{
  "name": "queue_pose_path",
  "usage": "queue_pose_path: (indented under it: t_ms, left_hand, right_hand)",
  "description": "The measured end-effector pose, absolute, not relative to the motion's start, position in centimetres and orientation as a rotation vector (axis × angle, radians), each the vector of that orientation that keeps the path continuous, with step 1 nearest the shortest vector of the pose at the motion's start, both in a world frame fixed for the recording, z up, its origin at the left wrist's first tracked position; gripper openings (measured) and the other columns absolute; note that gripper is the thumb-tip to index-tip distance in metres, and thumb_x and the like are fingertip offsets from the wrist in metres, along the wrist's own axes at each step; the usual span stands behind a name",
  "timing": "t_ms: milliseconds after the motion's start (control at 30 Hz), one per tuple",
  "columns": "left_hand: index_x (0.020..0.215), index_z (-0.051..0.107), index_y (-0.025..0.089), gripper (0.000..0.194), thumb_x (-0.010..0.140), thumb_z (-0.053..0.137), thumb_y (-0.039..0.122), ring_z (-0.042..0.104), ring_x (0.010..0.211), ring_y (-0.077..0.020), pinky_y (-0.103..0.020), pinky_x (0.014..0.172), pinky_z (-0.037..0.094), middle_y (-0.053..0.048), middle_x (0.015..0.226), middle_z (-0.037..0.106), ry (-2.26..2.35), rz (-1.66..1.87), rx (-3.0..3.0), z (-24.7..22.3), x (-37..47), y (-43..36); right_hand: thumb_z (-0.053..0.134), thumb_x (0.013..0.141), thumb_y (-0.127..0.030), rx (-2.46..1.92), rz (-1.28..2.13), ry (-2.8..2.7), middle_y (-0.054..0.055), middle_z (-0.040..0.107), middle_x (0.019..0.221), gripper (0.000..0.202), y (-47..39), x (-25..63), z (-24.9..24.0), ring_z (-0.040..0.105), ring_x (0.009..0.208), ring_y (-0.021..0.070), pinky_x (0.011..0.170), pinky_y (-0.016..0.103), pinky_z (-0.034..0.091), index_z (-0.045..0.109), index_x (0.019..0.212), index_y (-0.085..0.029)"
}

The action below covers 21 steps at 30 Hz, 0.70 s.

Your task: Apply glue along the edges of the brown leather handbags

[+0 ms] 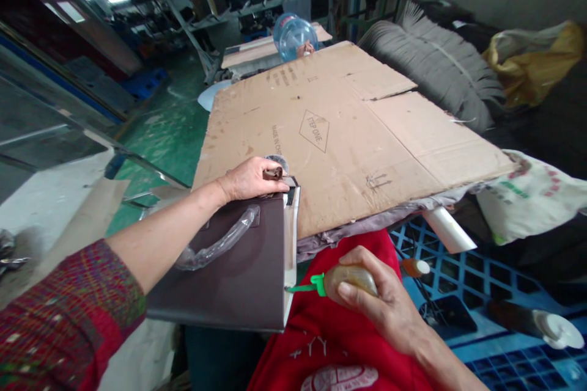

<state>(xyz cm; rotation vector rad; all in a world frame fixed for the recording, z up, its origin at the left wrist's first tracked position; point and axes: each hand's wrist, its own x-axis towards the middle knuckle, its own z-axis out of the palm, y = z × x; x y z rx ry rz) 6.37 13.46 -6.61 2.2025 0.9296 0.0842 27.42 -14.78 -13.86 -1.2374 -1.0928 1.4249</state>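
My left hand [250,178] is closed at the top corner of a dark brown bag [243,263], with a small brown flap [274,173] between thumb and fingers. The bag is boxy and stiff. Its handle [229,244] is wrapped in clear plastic, and a pale edge shows along its right side. In my right hand [380,299] is a squeeze bottle [355,281] of brownish liquid, tilted to the left. The tip of its green nozzle [316,285] touches, or nearly touches, the bag's right edge. A roll of tape [279,162] sits partly hidden behind my left hand.
A cardboard-covered table [339,177] stretches ahead. Beyond it lies a large blue water bottle [296,36]. Grey stacked material [435,67] and a white sack [536,198] flank the right. A blue pallet [458,256] low on the right carries a capped bottle [536,324]. My lap is under red cloth [321,330].
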Motion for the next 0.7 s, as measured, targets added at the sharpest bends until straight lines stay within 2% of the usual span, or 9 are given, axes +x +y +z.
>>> queue_pose_path:
  t_ms: [133,333,433,600,700]
  left_hand:
    - [0.075,0.068,0.015,0.031,0.078,0.073,0.046,0.048,0.055,-0.0105,-0.024,0.054,0.035,0.003,0.061,0.057,0.895,0.087,2.252,-6.6,6.16,13.4]
    - [0.074,0.067,0.015,0.032,0.081,0.073,0.045,0.054,0.062,-0.0122,-0.024,0.059,0.039,0.0,0.068,0.063,0.852,0.141,2.274,-6.98,5.79,13.54]
    - [0.073,0.067,0.015,0.031,0.082,0.073,0.044,0.055,0.063,-0.0127,-0.025,0.06,0.04,-0.001,0.07,0.064,0.833,0.154,2.3,-7.05,5.68,13.51]
    - [0.075,0.068,0.014,0.03,0.081,0.074,0.043,0.056,0.062,-0.0132,-0.026,0.06,0.04,0.0,0.068,0.064,0.834,0.191,2.3,-6.99,5.63,13.36]
    - [0.073,0.067,0.015,0.031,0.082,0.073,0.043,0.057,0.063,-0.0135,-0.026,0.06,0.04,0.0,0.067,0.064,0.821,0.194,2.327,-7.0,5.59,13.34]
  right_hand:
    - [0.071,0.093,-0.051,-1.117,1.547,-1.057,0.001,0.061,0.09,0.031,-14.85,27.76,-13.83,0.053,0.075,0.0178,0.065,0.029,0.04,0.063,0.102,-0.022]
    - [0.066,0.098,-0.045,-1.175,1.354,-1.237,0.001,0.058,0.092,0.023,-15.04,27.96,-13.97,0.053,0.079,0.0182,0.068,0.03,0.039,0.064,0.102,-0.023]
    - [0.068,0.096,-0.048,-1.105,1.455,-1.172,0.001,0.058,0.097,0.026,-15.24,27.83,-13.93,0.053,0.079,0.0186,0.066,0.03,0.039,0.064,0.104,-0.023]
    - [0.067,0.099,-0.045,-1.174,1.369,-1.222,0.0,0.057,0.094,0.021,-15.25,27.51,-13.83,0.053,0.08,0.018,0.069,0.03,0.039,0.064,0.103,-0.024]
    - [0.07,0.095,-0.048,-1.073,1.493,-1.111,0.002,0.058,0.098,0.026,-15.27,27.36,-13.88,0.055,0.084,0.02,0.07,0.031,0.041,0.063,0.101,-0.024]
